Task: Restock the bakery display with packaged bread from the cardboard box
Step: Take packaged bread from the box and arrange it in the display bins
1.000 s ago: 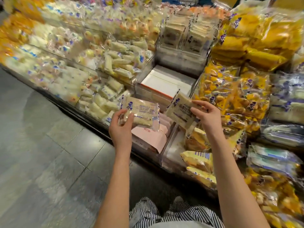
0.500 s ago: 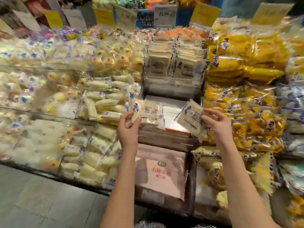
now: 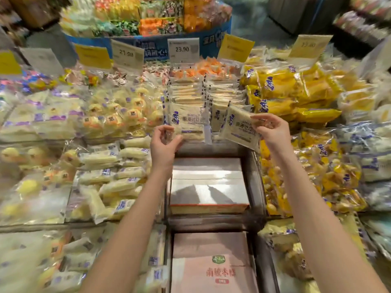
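Both hands are loaded. Your left hand (image 3: 164, 144) pinches the lower left corner of one flat bread packet (image 3: 188, 123), upright with the label facing you. Your right hand (image 3: 267, 129) pinches the right edge of a second packet (image 3: 239, 129), tilted, with its bottom corner hanging low. Both packets hang in the air just in front of the stack of matching packets (image 3: 203, 96) in the top bay, middle column.

The step looks like filing these two onto that stack.
- Go one at a time. Left one first, since it's already square to the left row.
- Level the right one before it goes in. Tilted, its low corner could catch the bay's front lip (image 3: 211, 148).
- Corner pinches are weak on slippery film, so take a fuller grip if a packet sags.

Room:
- The stack seems to fill its bay, so expect a tight fit.
- Yellow packs (image 3: 296, 87) crowd the right and round buns (image 3: 118, 115) the left. Don't sweep sideways.
- Your open room is low, over the white box (image 3: 208, 182) in the middle bay. Back out that way.
- The cardboard box (image 3: 211, 271) sits nearest you, between your forearms. Its top looks closed and I can't tell what's in it.
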